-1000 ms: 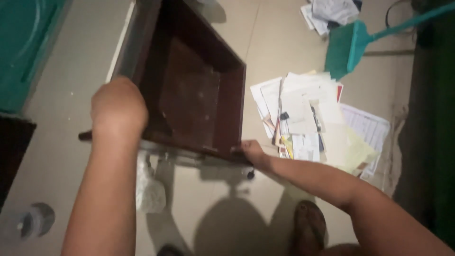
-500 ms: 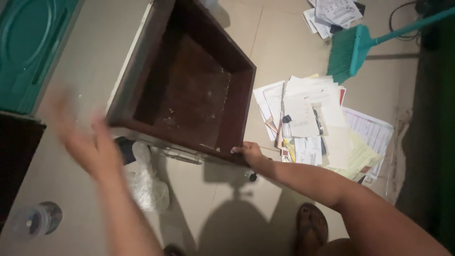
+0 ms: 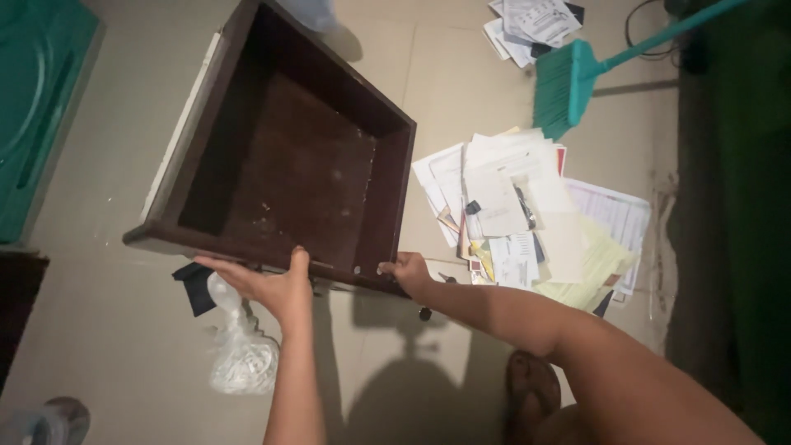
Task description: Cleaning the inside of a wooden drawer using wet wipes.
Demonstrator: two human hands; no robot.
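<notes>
So, far left, a green plastic thing [image 3: 37, 107] can be seen at the edge of the tiled floor [image 3: 107, 330], cut off by the frame. Lower down, a crumpled clear plastic bag [image 3: 241, 358] is lying on the floor, with a dark scrap [image 3: 196, 284] just beside it. The dark wooden drawer [image 3: 288, 177] is held up above the floor, tilted, open side toward the camera, with only a few specks seen inside. Its near edge is gripped by the left hand [image 3: 268, 284], thumb hooked over the rim and fingers spread underneath, so that grip is closed on the drawer. The near right corner is pinched by the right hand [image 3: 405, 272], fingers curled round the edge, also a closed grip on the drawer. Right of the drawer, a messy pile of papers [image 3: 527, 214] is spread on the floor, with a second smaller heap of papers [image 3: 534, 25] near the top. A green broom [image 3: 568, 82] is laid out beside them. A sandalled foot [image 3: 531, 400] is seen at the bottom.
</notes>
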